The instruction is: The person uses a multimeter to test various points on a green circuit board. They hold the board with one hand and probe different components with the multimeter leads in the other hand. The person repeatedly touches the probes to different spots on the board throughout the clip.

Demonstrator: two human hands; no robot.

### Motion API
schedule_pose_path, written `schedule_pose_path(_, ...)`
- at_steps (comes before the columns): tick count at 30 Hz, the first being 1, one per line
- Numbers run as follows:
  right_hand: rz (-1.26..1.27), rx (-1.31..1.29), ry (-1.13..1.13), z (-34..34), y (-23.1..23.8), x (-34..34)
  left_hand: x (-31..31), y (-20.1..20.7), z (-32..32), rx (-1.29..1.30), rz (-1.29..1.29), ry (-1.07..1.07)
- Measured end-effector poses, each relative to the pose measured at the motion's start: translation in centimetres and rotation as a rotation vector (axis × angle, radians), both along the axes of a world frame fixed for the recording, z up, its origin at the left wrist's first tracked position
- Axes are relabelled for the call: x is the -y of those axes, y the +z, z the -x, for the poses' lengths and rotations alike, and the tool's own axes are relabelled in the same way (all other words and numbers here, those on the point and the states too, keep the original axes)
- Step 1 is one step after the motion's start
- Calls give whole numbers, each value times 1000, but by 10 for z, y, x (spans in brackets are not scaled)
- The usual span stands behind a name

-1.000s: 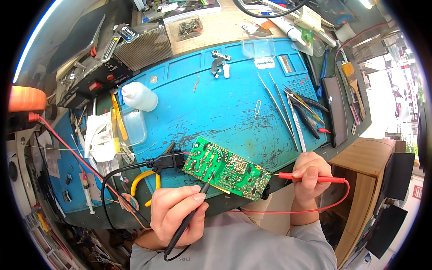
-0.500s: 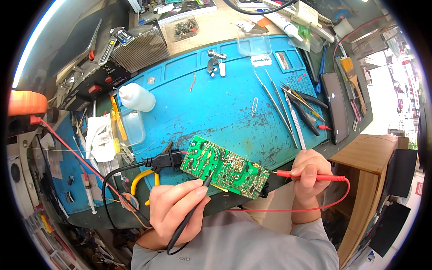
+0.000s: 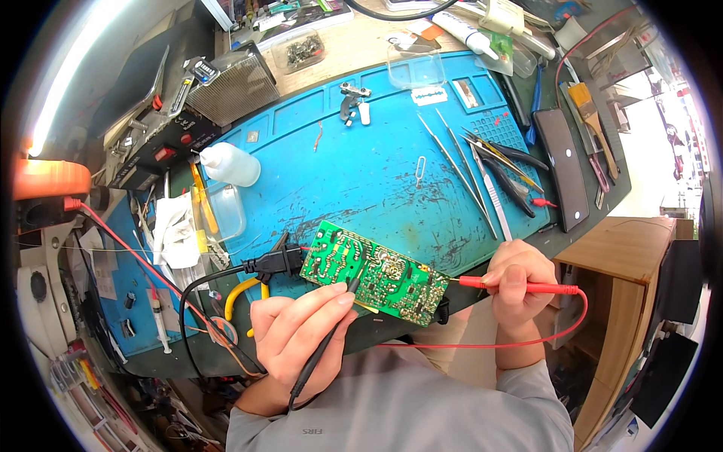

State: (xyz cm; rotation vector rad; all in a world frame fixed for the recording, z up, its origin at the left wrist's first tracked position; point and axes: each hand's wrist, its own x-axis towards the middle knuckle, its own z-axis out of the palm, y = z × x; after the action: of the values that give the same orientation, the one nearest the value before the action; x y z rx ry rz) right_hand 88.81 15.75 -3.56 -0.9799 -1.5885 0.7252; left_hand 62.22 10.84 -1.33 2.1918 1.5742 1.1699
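Note:
A green circuit board [image 3: 354, 267], solder side up, lies at the front edge of the blue work mat [image 3: 339, 181]. My left hand [image 3: 297, 335] is closed round a black test probe [image 3: 325, 345], its tip over the middle of the board. Between thumb and fingers my right hand [image 3: 520, 282] grips a red test probe [image 3: 538, 287], with its tip at the board's right end. A black power plug [image 3: 279, 260] on a black cord sits against the left end of the board. Whether either tip touches metal is too small to tell.
Tweezers [image 3: 467, 169] and dark-handled pliers [image 3: 508, 181] lie at the mat's right, beside a phone [image 3: 561, 169]. A white bottle [image 3: 231, 164] stands at left near an orange-cased device [image 3: 53, 177]. Yellow-handled pliers [image 3: 239, 294] lie by the plug. A wooden cabinet [image 3: 602, 248] stands at right.
The view has shifted slightly. Both hands keep hold of their probes, and the board stays in nearly the same place, with the black probe's tip still over its middle.

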Motion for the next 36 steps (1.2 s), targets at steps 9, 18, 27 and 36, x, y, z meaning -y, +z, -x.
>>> schedule_pose_path(9,1,-15,-9,-3,-2,1,-1,-1,-5,-9,3,5)
schedule_pose_path(18,-49,-73,-67,3,-12,7,1,5,3,18,-62,5)
schedule_pose_path(27,17,-85,-129,5,-14,8,4,-1,-2,97,-67,38)
schedule_pose_path(36,26,-78,-138,9,-7,7,4,2,0,84,-78,37)
